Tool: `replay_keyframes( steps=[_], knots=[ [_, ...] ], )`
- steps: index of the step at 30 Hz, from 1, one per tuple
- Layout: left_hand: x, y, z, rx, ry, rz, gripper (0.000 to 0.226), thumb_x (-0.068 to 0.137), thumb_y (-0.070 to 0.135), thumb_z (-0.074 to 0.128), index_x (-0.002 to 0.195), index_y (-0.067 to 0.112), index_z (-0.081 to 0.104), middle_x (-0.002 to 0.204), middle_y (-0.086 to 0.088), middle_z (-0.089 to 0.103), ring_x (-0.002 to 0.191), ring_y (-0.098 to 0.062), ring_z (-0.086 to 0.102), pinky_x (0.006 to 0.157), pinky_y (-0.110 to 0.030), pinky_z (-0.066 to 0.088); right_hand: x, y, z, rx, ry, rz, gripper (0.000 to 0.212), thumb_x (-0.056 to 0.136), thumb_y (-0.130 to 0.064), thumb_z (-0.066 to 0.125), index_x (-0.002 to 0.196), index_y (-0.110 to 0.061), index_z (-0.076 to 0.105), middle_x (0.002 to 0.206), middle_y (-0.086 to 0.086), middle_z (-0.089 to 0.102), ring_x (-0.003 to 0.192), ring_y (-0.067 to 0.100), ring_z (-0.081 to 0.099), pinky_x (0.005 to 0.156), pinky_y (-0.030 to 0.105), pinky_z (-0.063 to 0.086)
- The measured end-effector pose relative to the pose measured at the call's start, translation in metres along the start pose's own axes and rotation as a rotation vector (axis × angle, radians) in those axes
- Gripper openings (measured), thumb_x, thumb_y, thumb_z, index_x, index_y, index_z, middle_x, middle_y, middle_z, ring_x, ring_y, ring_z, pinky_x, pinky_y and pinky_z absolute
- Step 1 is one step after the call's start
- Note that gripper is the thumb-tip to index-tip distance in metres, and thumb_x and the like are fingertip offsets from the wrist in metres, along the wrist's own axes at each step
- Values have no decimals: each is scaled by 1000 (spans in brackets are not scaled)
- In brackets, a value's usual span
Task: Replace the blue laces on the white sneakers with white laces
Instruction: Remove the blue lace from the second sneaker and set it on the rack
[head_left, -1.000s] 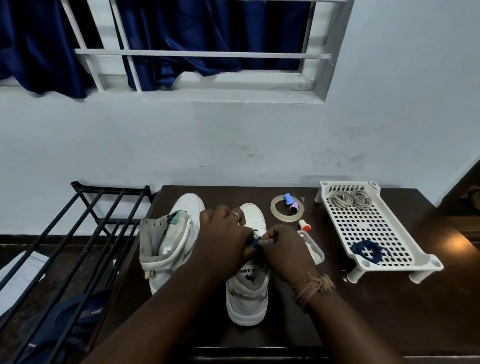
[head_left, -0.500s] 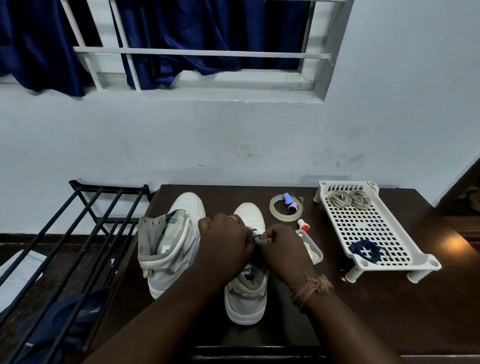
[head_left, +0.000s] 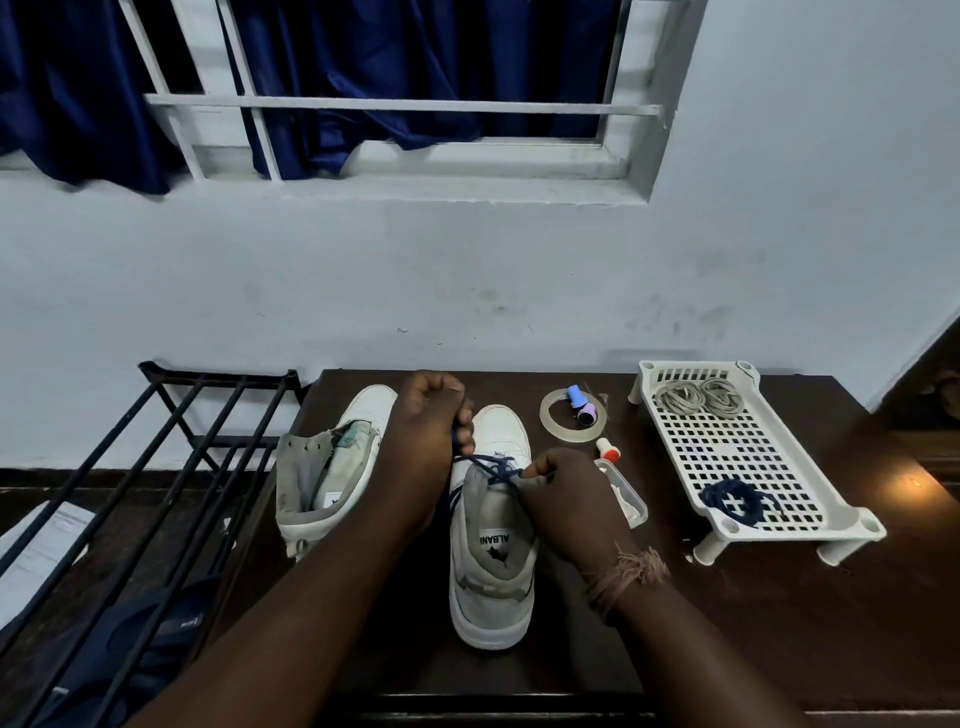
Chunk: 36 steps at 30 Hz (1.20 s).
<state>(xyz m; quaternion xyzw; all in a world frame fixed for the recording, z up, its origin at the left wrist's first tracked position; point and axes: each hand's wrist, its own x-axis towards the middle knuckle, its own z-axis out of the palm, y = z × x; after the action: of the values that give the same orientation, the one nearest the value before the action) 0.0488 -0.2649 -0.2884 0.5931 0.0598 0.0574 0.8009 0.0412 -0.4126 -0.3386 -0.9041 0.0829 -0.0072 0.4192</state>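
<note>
Off the table's left edge stands a black metal rack (head_left: 156, 467); under its bars lie a sheet of paper (head_left: 36, 551), its print too small to read, and a dark blue thing I can't identify, both cut off at the picture's edge.

On the dark wooden table (head_left: 779, 623), near the left edge, the left sneaker (head_left: 332, 467) lies with its toe to the far edge and its collar sagging open toward me; no lace shows in its eyelets. A small tag inside it is too blurred to read.

The left hand (head_left: 426, 441) is raised over the gap between the shoes, fingers curled tight round the blue lace (head_left: 488, 467), which runs taut down to the right sneaker (head_left: 493, 545). That shoe stands at the table's middle, long axis running from near edge to far edge, toe away, heel close to the near edge. Its tongue reads "ALBANI", upside down from here, over a small dark emblem.

The right hand (head_left: 566, 499) pinches the lace at the top eyelets; its fingertips are hidden behind the knuckles. A frayed thread band (head_left: 628, 571) circles that wrist.

Further right sit a tape ring (head_left: 550, 421), two small spools (head_left: 581, 405), a red-capped tube (head_left: 607, 450) and a clear plastic box (head_left: 631, 499) half hidden by the hand. Toward the right edge a white perforated tray (head_left: 753, 457) holds pale coiled laces (head_left: 698, 397) at its far end and a blue lace coil (head_left: 732, 501) near its front.
</note>
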Motion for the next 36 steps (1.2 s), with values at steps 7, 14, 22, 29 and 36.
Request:
replay_keyframes(
  steps=[7, 14, 22, 29, 36],
  knots=[
    [2, 13, -13, 573, 124, 391, 5, 100, 23, 57, 95, 23, 56, 69, 11, 59, 59, -9, 51, 58, -29, 41, -6, -4, -2, 14, -34, -15, 4, 86, -17, 61, 87, -20, 63, 88, -3, 67, 81, 15, 64, 68, 28, 48],
    [-5, -11, -26, 1247, 68, 434, 43, 74, 55, 62, 98, 20, 69, 93, 2, 68, 90, -21, 61, 83, -38, 47, -16, -19, 3, -274, -87, -311, 43, 81, -2, 56, 116, -25, 64, 112, 2, 45, 94, 22, 58, 84, 28, 50],
    [-3, -9, -32, 878, -74, -175, 18, 73, 32, 72, 71, 14, 72, 62, -1, 71, 64, -23, 72, 73, -39, 62, -12, -20, 7, -306, 60, -303, 13, 91, -25, 57, 86, -16, 64, 99, 1, 52, 85, 19, 58, 77, 35, 50],
    [4, -13, -43, 732, -87, -297, 13, 86, 11, 69, 75, 7, 75, 76, -20, 74, 62, -30, 71, 77, -53, 62, -3, -22, -19, -22, 187, -89, 6, 77, -19, 55, 73, -18, 59, 81, -2, 63, 79, 14, 58, 60, 25, 37],
    [7, -13, -44, 760, -121, -265, 14, 80, 20, 69, 73, 10, 75, 71, -15, 74, 67, -32, 74, 77, -53, 62, -21, -27, 9, -681, 32, -304, 26, 89, -35, 53, 109, -32, 68, 131, -6, 49, 123, 25, 41, 94, 43, 31]
  ],
)
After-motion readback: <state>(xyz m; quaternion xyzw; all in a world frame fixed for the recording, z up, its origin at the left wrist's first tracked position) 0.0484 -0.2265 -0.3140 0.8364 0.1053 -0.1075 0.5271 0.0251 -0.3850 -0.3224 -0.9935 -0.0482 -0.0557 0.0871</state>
